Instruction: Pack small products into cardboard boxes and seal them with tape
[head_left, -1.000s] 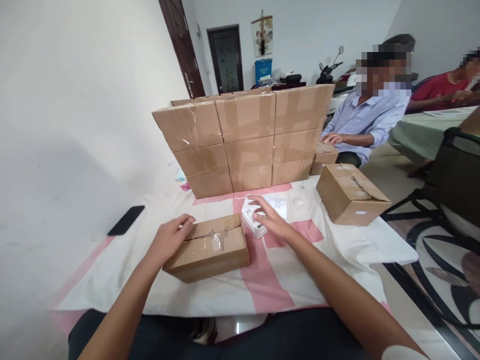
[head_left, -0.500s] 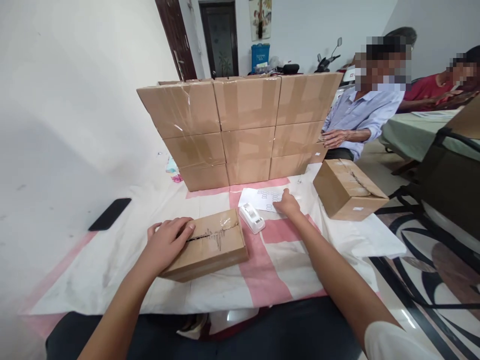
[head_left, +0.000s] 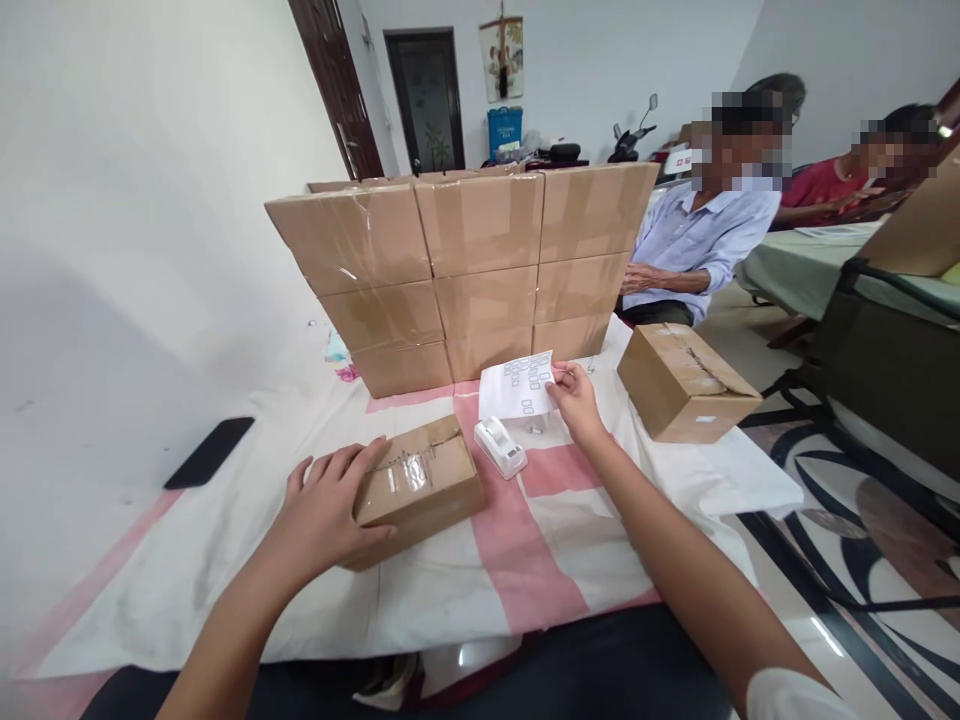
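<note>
My left hand (head_left: 330, 500) grips the left end of a small cardboard box (head_left: 442, 480), its fingers over the top and its thumb against the front side. Dark scribbled marks and shiny tape show on the box's top. Between thumb and fingers, my right hand (head_left: 576, 402) pinches the right edge of a white sheet (head_left: 504, 392) printed with small outlined shapes. The sheet is tilted up off the cloth. Just below it, a small white plastic device (head_left: 501, 448) lies to the right of the box; what it is I cannot tell.
A wall of stacked cardboard boxes (head_left: 480, 230) stands behind the sheet. Another taped box (head_left: 686, 385) sits at the right, and a black phone (head_left: 210, 452) lies at the left. A pink-and-white cloth (head_left: 525, 560) covers the surface. Beyond the stack sits a person in a light shirt (head_left: 694, 235).
My right hand has lifted the sheet from the cloth. My left hand has shifted on the box, its thumb now on the front side. The view has moved slightly.
</note>
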